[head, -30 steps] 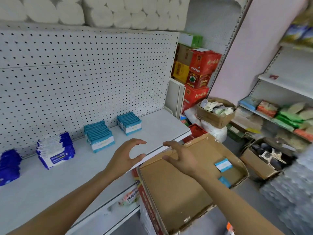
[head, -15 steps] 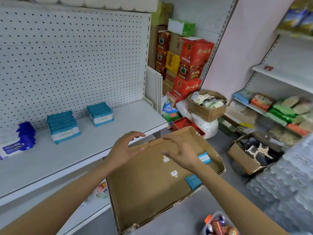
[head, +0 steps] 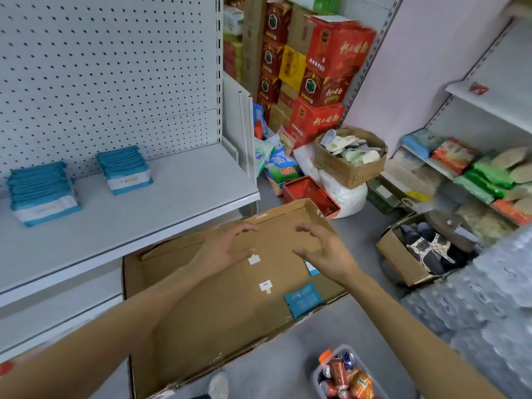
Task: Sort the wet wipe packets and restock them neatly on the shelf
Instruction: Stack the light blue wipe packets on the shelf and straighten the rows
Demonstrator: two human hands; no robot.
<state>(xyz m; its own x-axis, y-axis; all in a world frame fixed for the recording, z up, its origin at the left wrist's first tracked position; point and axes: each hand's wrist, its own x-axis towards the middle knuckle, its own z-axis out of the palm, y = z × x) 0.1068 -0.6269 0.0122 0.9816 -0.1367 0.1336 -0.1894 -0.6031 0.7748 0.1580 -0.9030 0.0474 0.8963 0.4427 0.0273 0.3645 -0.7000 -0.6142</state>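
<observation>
A shallow cardboard tray (head: 207, 318) lies below the white shelf (head: 161, 208). Inside it, near the right edge, lies a blue wet wipe packet (head: 302, 299), and a second blue-and-white packet (head: 311, 268) is partly hidden under my right hand. My left hand (head: 227, 250) hovers over the tray's middle with fingers spread and holds nothing. My right hand (head: 324, 253) hovers over the tray's right part, fingers loosely spread, empty. Two stacks of teal wipe packets (head: 43, 192) (head: 125, 168) stand on the shelf against the pegboard.
Red and yellow cartons (head: 313, 79) are piled at the back. A box of slippers (head: 349, 159), a red basket (head: 312, 195) and a box of shoes (head: 423, 254) sit on the floor. A tub of cans (head: 342, 375) stands near my feet. Stocked shelves (head: 472, 168) line the right.
My view swung right and down, so the shelf stacks slid left. Both hands moved from the shelf edge to over the tray, the right one nearer the packets.
</observation>
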